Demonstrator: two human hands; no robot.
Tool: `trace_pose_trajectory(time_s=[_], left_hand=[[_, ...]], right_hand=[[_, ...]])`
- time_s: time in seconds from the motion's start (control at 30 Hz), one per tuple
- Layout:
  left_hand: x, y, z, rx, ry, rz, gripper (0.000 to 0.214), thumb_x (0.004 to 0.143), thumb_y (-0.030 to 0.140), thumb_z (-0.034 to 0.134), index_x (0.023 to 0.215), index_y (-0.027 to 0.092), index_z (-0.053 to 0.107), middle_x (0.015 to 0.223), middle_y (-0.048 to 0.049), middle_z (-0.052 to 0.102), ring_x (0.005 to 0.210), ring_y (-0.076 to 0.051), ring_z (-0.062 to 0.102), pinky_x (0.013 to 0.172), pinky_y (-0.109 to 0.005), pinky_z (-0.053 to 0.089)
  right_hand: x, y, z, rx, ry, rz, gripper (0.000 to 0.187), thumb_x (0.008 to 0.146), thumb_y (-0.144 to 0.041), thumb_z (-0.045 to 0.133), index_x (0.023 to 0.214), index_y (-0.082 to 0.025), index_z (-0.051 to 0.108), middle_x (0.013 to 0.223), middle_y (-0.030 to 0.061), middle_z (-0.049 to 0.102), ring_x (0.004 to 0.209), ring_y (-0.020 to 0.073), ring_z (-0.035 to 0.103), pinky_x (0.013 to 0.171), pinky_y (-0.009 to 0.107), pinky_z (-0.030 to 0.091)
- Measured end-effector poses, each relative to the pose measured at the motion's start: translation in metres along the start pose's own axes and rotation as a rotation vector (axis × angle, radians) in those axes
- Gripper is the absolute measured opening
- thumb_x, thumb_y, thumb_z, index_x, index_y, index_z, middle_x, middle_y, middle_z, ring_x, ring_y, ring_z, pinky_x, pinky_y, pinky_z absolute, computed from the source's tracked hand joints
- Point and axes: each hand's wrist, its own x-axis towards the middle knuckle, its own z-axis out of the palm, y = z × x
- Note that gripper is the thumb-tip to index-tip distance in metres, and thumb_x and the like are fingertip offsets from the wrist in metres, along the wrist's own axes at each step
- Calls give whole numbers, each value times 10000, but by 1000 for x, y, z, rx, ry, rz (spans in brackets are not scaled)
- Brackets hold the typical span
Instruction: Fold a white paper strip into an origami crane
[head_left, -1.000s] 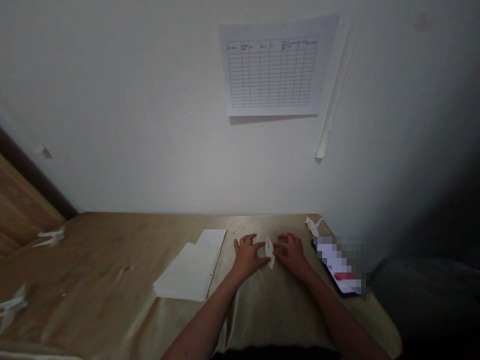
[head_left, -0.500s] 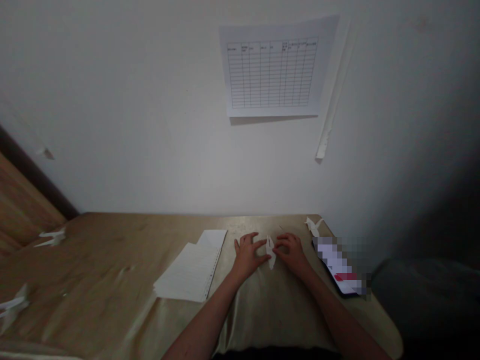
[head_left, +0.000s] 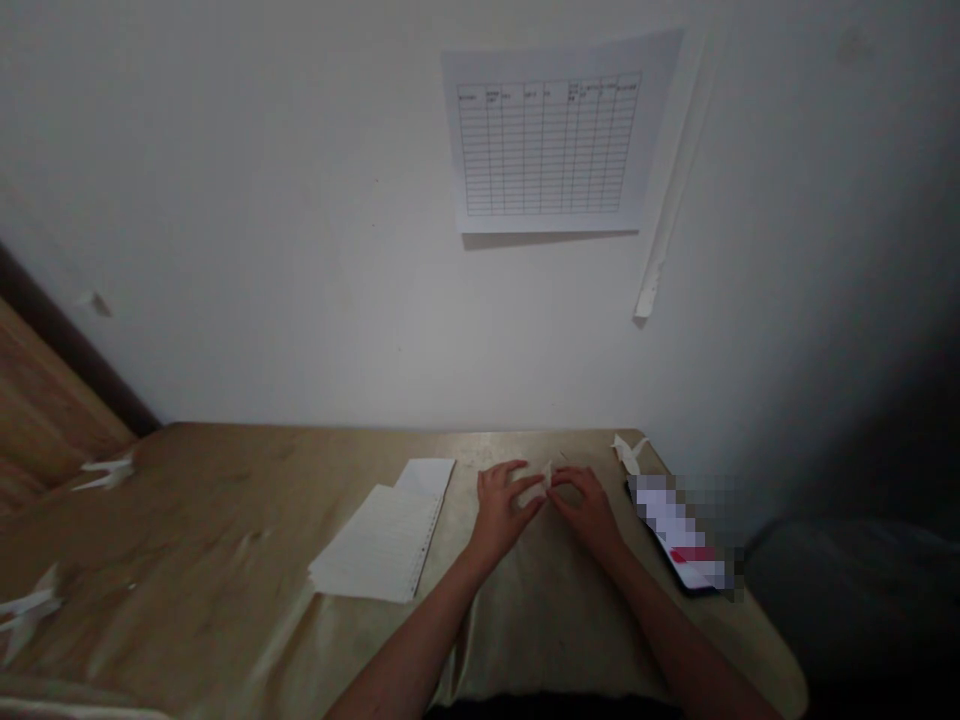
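Observation:
Between my hands is a small piece of folded white paper [head_left: 548,474], mostly covered by fingertips. My left hand [head_left: 501,503] pinches it from the left with thumb and fingers. From the right, the thumb and fingers of my right hand [head_left: 585,500] close on the same paper. Both hands stay low over the cloth-covered table. To the left of them lie loose lined sheets [head_left: 379,540] with a punched edge. A folded paper crane [head_left: 628,453] sits beyond my right hand, near the table's back right corner.
A phone [head_left: 682,545] with a lit, blurred screen lies at the table's right edge. More folded paper cranes rest at the left, one farther back [head_left: 109,469] and one nearer [head_left: 31,610]. A printed table sheet [head_left: 551,140] hangs on the wall behind.
The long folded paper was upright in view between my hands; now it shows much smaller, folded or turned. My fingertips have come closer together around it.

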Motion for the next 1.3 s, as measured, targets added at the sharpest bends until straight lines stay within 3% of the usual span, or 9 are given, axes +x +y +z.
trace_pose_trajectory(time_s=[0.17, 0.5, 0.77, 0.93, 1.07, 1.17, 1.3], left_hand=[[0, -1, 3, 0, 3, 12, 322, 877, 298, 795, 1181, 407, 778, 1393, -20, 657, 1328, -276, 544, 1219, -551, 322], [1, 0, 2, -30, 21, -4, 163, 881, 305, 801, 1026, 375, 832, 1364, -28, 682, 1318, -283, 558, 1223, -588, 305], [0, -1, 2, -40, 34, -6, 119, 831, 324, 851, 945, 354, 841, 1351, -33, 694, 1311, -291, 560, 1228, -609, 284], [1, -3, 7, -53, 76, 7, 92, 790, 316, 883, 864, 312, 827, 1314, -45, 711, 1270, -302, 593, 1196, -646, 299], [1, -3, 8, -50, 74, -2, 84, 789, 316, 882, 843, 302, 819, 1311, -52, 709, 1269, -309, 594, 1195, -669, 280], [1, -3, 7, -49, 56, -9, 73, 798, 316, 873, 851, 314, 822, 1327, -49, 699, 1288, -317, 578, 1199, -678, 265], [2, -2, 5, -48, 34, -30, 56, 805, 304, 863, 846, 310, 825, 1341, -54, 689, 1301, -326, 567, 1192, -675, 279]], right_hand=[[-2, 2, 5, 49, 36, 19, 243, 864, -464, 669, 942, -253, 763, 1135, 102, 723, 1148, 283, 633, 1096, 505, 458], [-1, 1, 1, 43, 3, 49, 270, 878, -523, 689, 936, -283, 799, 1175, 104, 716, 1194, 290, 605, 1120, 509, 443], [-1, -1, 3, 14, -32, 47, 252, 901, -491, 672, 893, -277, 805, 1085, 87, 767, 1170, 295, 639, 1227, 604, 264], [-2, 3, 6, 40, -76, 56, 234, 889, -465, 675, 898, -278, 815, 1082, 104, 763, 1161, 312, 643, 1124, 577, 399], [-2, 3, 7, 31, -89, 51, 209, 888, -429, 668, 900, -281, 815, 1077, 98, 762, 1167, 316, 648, 1119, 582, 395], [-2, 3, 6, 10, -80, 35, 190, 885, -401, 667, 888, -276, 809, 1045, 91, 770, 1155, 311, 659, 1146, 601, 357], [-2, 2, 6, -25, -44, -3, 150, 878, -356, 668, 848, -277, 792, 1023, 73, 777, 1125, 296, 682, 1210, 664, 220]])
